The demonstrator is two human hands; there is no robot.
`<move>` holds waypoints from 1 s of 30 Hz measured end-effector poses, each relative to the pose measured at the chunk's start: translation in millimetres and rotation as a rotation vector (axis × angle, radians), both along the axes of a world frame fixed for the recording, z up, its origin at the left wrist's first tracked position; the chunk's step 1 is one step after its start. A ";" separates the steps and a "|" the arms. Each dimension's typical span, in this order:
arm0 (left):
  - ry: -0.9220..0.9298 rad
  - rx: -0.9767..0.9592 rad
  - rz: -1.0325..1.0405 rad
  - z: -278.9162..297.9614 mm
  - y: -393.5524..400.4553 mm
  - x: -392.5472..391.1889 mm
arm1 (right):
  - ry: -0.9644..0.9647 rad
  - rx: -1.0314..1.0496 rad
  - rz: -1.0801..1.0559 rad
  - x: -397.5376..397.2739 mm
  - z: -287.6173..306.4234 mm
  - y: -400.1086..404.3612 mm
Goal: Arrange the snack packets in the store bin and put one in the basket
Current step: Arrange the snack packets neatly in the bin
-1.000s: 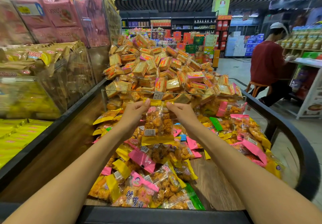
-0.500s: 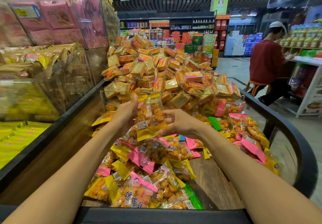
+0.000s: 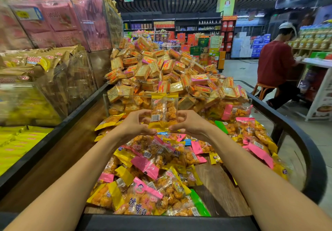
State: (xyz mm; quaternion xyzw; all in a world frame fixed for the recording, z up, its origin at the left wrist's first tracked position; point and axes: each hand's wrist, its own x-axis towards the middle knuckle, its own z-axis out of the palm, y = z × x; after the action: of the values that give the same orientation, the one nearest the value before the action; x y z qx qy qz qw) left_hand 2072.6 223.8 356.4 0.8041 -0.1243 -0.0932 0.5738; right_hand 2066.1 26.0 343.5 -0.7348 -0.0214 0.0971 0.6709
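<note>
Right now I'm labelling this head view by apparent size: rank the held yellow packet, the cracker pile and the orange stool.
1. cracker pile, largest.
2. yellow packet, gripped by both hands, near the camera.
3. orange stool, smallest, but distant and partly hidden, so unsure.

Yellow-edged clear packet [image 3: 164, 111] above pink, yellow and green packets [image 3: 152, 173].

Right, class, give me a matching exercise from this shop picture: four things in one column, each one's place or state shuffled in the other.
Things:
1. yellow packet
2. cracker pile
3. pink bags
4. person in red top

Places or states:
A. seated on a stool
B. held upright by both hands
C. behind the clear divider
D. top left bin

Pairs: 1-B, 2-C, 3-D, 4-A
</note>
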 end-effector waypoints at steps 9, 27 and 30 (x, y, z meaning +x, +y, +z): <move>0.045 -0.040 0.017 -5.9 0.8 12.6 | -0.023 -0.045 0.060 -2.3 1.3 2.8; -0.015 0.228 0.629 -39.5 73.8 69.3 | -0.250 -0.331 -0.146 -10.6 -2.6 2.6; 0.071 0.256 0.601 -54.2 81.5 73.3 | -0.316 -0.376 -0.206 -12.3 -2.8 2.4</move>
State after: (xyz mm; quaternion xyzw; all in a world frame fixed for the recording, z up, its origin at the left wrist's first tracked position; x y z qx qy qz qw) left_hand 2145.9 305.3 302.2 0.8668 0.1512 0.0375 0.4737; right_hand 2053.8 28.4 340.7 -0.8508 -0.0327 -0.0854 0.5174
